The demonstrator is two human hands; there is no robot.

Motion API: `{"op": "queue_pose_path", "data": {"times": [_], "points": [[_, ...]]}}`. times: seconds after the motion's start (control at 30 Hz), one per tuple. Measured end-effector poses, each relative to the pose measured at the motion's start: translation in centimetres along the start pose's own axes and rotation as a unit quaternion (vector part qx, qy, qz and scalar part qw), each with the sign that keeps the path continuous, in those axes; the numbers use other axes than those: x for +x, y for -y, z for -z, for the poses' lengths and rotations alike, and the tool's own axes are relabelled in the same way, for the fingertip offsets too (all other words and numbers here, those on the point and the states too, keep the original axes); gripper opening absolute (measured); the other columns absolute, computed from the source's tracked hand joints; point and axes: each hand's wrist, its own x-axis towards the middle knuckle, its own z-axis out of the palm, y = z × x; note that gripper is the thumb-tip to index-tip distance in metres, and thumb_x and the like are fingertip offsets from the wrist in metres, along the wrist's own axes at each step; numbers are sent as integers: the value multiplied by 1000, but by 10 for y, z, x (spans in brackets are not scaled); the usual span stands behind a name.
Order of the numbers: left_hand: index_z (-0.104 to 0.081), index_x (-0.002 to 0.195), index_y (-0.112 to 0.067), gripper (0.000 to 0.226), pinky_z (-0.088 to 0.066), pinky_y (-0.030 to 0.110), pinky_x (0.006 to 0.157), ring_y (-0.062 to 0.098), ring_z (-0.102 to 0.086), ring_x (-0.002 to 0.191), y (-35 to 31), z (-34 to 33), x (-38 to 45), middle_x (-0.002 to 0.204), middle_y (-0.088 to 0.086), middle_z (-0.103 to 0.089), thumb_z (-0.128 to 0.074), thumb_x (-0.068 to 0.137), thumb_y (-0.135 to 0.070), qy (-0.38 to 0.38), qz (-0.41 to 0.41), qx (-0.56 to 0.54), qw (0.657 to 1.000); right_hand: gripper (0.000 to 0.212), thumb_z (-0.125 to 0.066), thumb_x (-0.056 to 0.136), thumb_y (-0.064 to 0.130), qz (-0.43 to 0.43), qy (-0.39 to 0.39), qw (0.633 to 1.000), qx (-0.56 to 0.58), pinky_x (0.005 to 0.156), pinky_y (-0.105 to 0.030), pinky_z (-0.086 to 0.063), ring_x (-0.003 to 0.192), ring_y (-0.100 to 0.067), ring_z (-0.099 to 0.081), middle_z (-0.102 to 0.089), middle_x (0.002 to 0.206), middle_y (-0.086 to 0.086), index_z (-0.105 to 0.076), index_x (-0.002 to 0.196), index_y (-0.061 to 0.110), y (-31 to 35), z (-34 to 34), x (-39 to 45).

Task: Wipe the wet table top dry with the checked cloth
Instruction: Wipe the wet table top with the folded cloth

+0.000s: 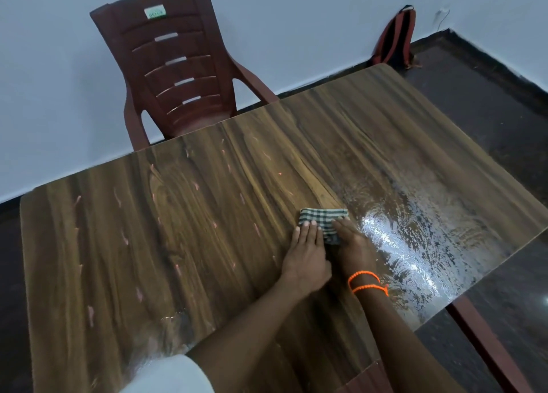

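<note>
Tabletop (207,215): wet film glistens right of hands; risk: small folded cloth saturates, smears water.
Cloth (323,221): mid-tabletop, at wet edge.
Left hand (307,252), right hand (353,249): fingers flat, together, pressing cloth; may slip off.

Wet wooden table top (207,215) bears folded checked cloth (321,219).

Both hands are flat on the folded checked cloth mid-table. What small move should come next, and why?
Probably slide the checked cloth to the person's right, into the glistening wet patch. The left hand and right hand press the cloth flat on the table top at that patch's edge, and the beaded water there looks unwiped, while the wood to the left looks mostly dry.
</note>
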Motion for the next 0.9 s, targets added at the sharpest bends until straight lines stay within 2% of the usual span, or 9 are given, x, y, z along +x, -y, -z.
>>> {"op": "queue_pose_path", "data": {"times": [0.1,0.33,0.43,0.53,0.6,0.67,0.73,0.8,0.9], "points": [[-8,156,0,78,3,46,123,31,1,152,27,10,20,165,17,-3,-39,96,-39,-16,4,21,1000,47,-69,71,-4,11,18,1000,-10,103,-31,-40,122,-24,-53,-64,123,-4,-69,114,16,15,-17,32],[-17,156,-3,55,-2,41,124,29,-7,152,77,7,8,164,16,-14,-27,105,-22,-39,-30,28,998,36,-69,78,1,65,27,998,0,103,-27,-32,128,-23,-47,-63,124,-4,-70,112,14,46,-39,20],[-36,150,-4,62,-17,40,122,30,-27,147,79,8,-1,157,17,-35,-10,95,-18,-79,-77,23,994,43,-75,74,5,90,40,995,-7,103,-38,-43,127,-19,-48,-63,125,-2,-69,114,17,36,-31,1],[-61,130,-3,58,-42,38,109,30,-53,130,70,9,5,134,18,-61,-23,89,-16,-105,-100,46,988,45,-78,75,13,105,40,994,-16,104,-39,-41,127,-20,-49,-61,127,-4,-66,118,17,26,-19,-2],[-68,119,-5,55,-50,35,99,28,-61,119,63,12,18,121,15,-69,-25,87,-18,-112,-112,53,986,48,-76,77,10,87,32,995,-20,103,-39,-39,130,-24,-45,-56,133,-6,-64,122,17,21,-14,6],[-67,118,-4,55,-52,36,95,28,-61,118,60,16,35,118,14,-68,-24,88,-19,-113,-109,55,986,48,-71,78,3,55,18,998,-26,100,-42,-40,132,-26,-42,-52,137,-7,-62,124,16,16,-17,23],[-64,122,-3,42,-53,39,93,29,-55,125,62,23,52,124,14,-64,-34,95,-16,-103,-92,51,989,47,-68,78,-4,47,11,998,-36,100,-47,-44,131,-29,-43,-54,135,-10,-64,122,13,11,-25,44],[-61,124,-5,34,-55,40,90,27,-49,130,69,32,66,130,12,-59,-42,98,-15,-100,-73,53,991,45,-63,79,-9,41,8,998,-35,103,-44,-42,131,-30,-43,-56,133,-10,-64,121,10,14,-32,64],[-59,126,-8,32,-53,42,90,25,-49,129,87,40,77,131,9,-56,-40,100,-14,-94,-52,53,993,41,-58,79,-11,57,11,998,-32,103,-41,-38,126,-35,-47,-60,127,-15,-66,116,5,30,-39,88]]}}
